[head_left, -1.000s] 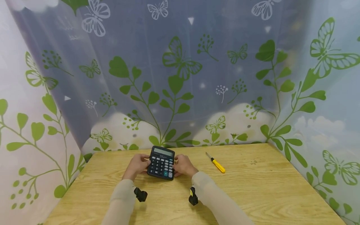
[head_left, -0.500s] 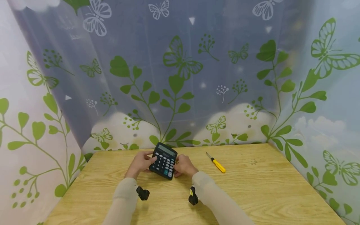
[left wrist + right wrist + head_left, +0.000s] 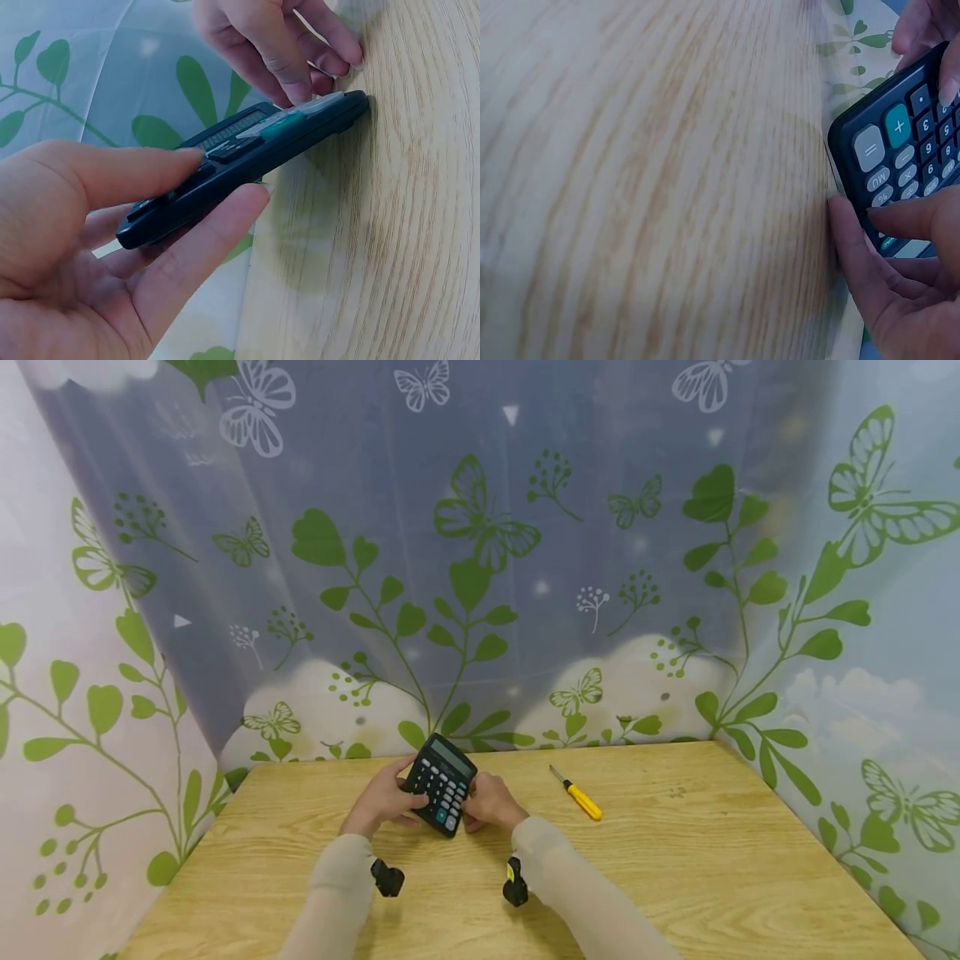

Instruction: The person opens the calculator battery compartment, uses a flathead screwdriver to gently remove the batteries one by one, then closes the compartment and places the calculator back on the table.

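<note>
A black calculator (image 3: 442, 787) with grey, black and green keys is tilted above the table, its display at the far end. My left hand (image 3: 384, 795) holds its left side; in the left wrist view the thumb (image 3: 154, 174) lies over the keys and a finger (image 3: 217, 232) supports the underside. That side is raised, while the opposite lower corner is down near the wood. My right hand (image 3: 491, 802) pinches the right edge, with the thumb (image 3: 911, 217) on the front, as the right wrist view shows. Some fingers of both hands are hidden behind the calculator.
A screwdriver (image 3: 579, 797) with a yellow handle lies on the wooden table (image 3: 675, 860), right of my right hand. A curtain (image 3: 480, 635) printed with leaves and butterflies hangs along the table's back edge. Black wrist cameras (image 3: 387, 878) sit at both cuffs.
The calculator has turned clockwise and its left side has tipped up. My left hand has moved rightward with it, its thumb farther over the keys. My right hand has stayed in almost the same place.
</note>
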`<state>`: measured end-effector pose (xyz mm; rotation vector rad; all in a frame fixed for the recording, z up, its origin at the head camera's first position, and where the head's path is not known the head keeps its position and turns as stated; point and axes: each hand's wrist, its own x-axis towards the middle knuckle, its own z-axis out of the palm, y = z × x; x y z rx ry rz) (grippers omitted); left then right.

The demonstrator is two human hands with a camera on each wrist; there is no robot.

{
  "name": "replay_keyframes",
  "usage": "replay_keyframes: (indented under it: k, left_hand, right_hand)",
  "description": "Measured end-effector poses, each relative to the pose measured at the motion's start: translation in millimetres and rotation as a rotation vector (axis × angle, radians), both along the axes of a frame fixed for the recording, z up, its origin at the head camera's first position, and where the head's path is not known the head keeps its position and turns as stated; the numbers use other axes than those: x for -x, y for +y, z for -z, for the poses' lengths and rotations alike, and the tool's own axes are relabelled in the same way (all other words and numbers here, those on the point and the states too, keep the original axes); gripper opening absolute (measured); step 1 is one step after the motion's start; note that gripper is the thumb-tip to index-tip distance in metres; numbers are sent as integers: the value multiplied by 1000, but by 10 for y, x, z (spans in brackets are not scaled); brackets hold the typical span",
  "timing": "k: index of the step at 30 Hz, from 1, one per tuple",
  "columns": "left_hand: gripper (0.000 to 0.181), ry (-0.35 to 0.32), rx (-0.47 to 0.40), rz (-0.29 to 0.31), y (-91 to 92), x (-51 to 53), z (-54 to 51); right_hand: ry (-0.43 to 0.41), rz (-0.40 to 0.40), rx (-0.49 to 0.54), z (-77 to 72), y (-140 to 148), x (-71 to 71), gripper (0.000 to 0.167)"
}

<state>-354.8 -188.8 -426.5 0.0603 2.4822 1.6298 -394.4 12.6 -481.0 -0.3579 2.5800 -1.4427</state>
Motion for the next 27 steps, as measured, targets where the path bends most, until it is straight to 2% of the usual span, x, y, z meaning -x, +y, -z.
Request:
replay_keyframes:
  k: [7, 12, 16, 18, 22, 27]
  left_hand:
    - [86, 69, 63, -55, 18, 11, 11]
    - [65, 144, 110, -108, 22, 23, 15]
    - [55, 186, 121, -129, 32, 33, 22]
    - [53, 209, 135, -135, 40, 34, 20]
    - [52, 253, 188, -153, 60, 34, 7]
    - [49, 306, 275, -162, 98, 25, -24]
  right_hand:
    - [13, -11, -50, -3, -11, 0, 28]
    - [6, -31, -73, -39, 14, 5, 30]
    - [-2, -50, -99, -115, 80, 17, 38]
    - [26, -55, -126, -168, 120, 31, 42]
    - [80, -54, -169, -274, 182, 67, 41]
    - [74, -48, -125, -368, 202, 104, 43]
